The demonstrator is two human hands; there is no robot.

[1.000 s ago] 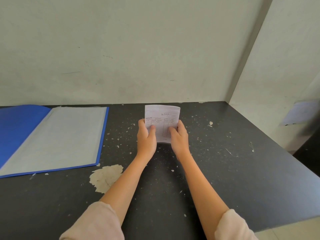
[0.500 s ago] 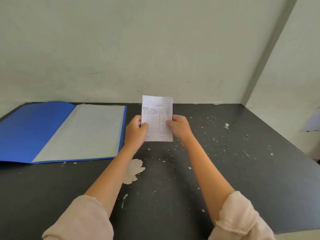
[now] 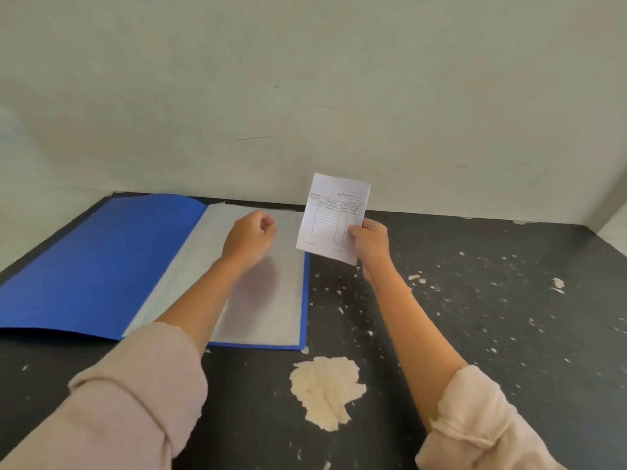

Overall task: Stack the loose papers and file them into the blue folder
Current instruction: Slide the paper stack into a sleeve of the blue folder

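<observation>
My right hand (image 3: pixel 371 244): raised above the table, my thumb pressed on the front of the small stack of papers (image 3: pixel 334 215) and my fingers curled behind it, pinching its lower right corner.

Papers: held upright and tilted a little to the left, printed side toward me. The top sheet is a ruled form with some handwriting in its upper rows, too small to read. The stack's lower left corner hangs over the right edge of the folder. I cannot tell how many sheets there are.

My left hand (image 3: pixel 249 237): off the papers and reached out over the folder's right half, fingers curled in toward my palm with nothing in them. A soft shadow lies on the page under it; I cannot tell whether it touches.

Blue folder (image 3: pixel 101 262): lying open and flat on the left of the table, blue cover spread to the left, a pale grey inner leaf (image 3: pixel 268 300) on the right with a blue border showing along its right and near edges.

Table (image 3: pixel 475 334): black, flecked with pale chips, with one large cream worn patch (image 3: pixel 325 390) near me, just in front of the folder's right corner.

Sleeves (image 3: pixel 129 401): pale pink, pushed up my forearms.

Wall (image 3: pixel 305 96): plain pale grey-green behind the table.
</observation>
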